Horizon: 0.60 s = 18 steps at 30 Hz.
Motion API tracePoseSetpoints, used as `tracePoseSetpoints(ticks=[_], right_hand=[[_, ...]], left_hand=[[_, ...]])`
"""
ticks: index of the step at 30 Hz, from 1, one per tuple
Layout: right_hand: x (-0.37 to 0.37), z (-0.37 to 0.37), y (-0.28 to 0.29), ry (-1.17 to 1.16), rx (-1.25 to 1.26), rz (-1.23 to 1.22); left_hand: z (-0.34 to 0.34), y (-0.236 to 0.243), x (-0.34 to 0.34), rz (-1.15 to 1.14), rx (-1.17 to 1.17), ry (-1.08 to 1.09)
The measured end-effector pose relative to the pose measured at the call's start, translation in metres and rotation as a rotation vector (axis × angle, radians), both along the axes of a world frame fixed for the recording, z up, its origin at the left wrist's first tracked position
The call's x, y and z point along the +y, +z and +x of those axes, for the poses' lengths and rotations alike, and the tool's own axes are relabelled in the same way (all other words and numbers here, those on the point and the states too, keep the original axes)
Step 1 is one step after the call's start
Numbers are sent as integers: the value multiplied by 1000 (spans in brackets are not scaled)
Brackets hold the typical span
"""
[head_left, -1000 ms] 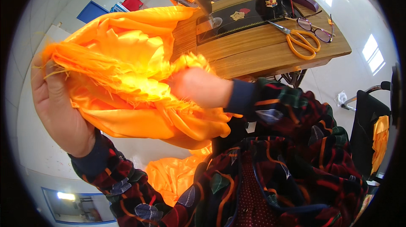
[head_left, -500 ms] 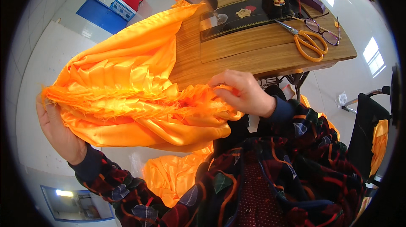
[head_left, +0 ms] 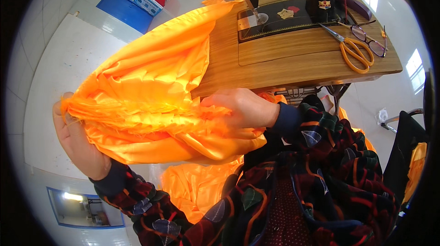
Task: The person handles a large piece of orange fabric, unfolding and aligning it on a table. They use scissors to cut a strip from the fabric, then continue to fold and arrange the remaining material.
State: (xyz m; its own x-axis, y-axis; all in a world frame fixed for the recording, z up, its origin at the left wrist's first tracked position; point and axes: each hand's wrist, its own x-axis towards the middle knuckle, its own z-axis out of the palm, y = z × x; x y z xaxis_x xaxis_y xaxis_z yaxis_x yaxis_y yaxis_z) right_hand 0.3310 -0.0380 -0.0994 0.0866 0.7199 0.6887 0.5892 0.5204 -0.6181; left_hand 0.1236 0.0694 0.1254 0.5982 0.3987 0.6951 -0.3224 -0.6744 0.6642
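Note:
A large piece of shiny orange satin fabric (head_left: pixel 156 69) stretches between my hands, with a pleated, frayed edge bunched along its middle. My left hand (head_left: pixel 82 143) holds the far-left end of that edge, its fingers partly behind the cloth. At the other end, my right hand (head_left: pixel 247 107) is closed over the gathers, slightly blurred, with its fingertips partly lost in the folds. The fabric's upper part runs up onto the wooden sewing table (head_left: pixel 275 58), beside the black sewing machine (head_left: pixel 318 0).
Orange-handled scissors (head_left: pixel 353 53) and eyeglasses (head_left: pixel 369 39) lie on the table's right side. More orange fabric (head_left: pixel 197 188) hangs below my hands. A black chair (head_left: pixel 403 149) stands at right. A blue board (head_left: pixel 123 11) and a white surface (head_left: pixel 59 90) are at left.
My right hand has moved left along the frayed edge, closer to my left hand, and its fingers have closed on the gathers. The whole view has shifted slightly.

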Motion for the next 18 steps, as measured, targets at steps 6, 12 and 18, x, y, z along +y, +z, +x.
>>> tracePoseSetpoints(ticks=[6, 12, 18], right_hand=[[19, -27, -7, -146, -108, -79], [22, -22, -16, -166, 147, 77], [-12, 7, -14, -206, 254, 38]], left_hand=[[-3, -6, -7, 20, 44, -38], [-10, -7, 0, 29, 35, -55], [-15, -8, 8, -20, 40, 57]])
